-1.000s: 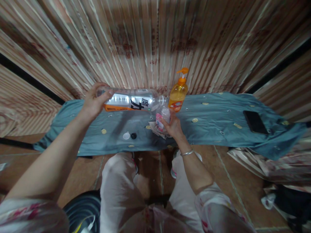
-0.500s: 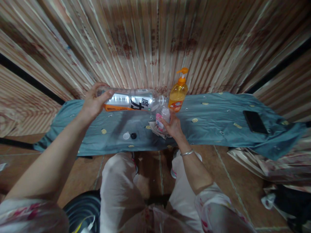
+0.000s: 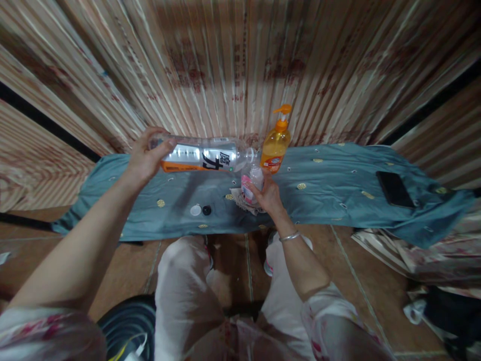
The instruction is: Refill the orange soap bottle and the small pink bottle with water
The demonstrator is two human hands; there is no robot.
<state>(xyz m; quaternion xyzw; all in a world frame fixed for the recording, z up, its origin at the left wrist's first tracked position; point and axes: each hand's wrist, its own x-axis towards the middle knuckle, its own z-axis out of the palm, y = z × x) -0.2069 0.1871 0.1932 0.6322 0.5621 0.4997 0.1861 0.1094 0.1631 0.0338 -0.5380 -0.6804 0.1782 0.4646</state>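
Note:
My left hand (image 3: 149, 153) is wrapped round the base end of a large clear plastic bottle (image 3: 195, 155) with a silver and orange label. This bottle lies almost level in the air, its neck pointing right. Its mouth is at the top of a small clear bottle (image 3: 247, 184) with a pink label, which my right hand (image 3: 267, 193) grips from the right. Whether liquid passes between them I cannot tell. Under the small bottle is a crumpled cloth (image 3: 244, 204). A white cap (image 3: 195, 210) and a black cap (image 3: 206, 210) lie to the left.
An orange pump bottle (image 3: 276, 145) stands just behind my right hand. At the right end of the teal cloth-covered bench (image 3: 326, 200) lies a black phone (image 3: 395, 189). A striped curtain (image 3: 225, 65) hangs behind. A black round ribbed object (image 3: 130, 321) is on the floor at lower left.

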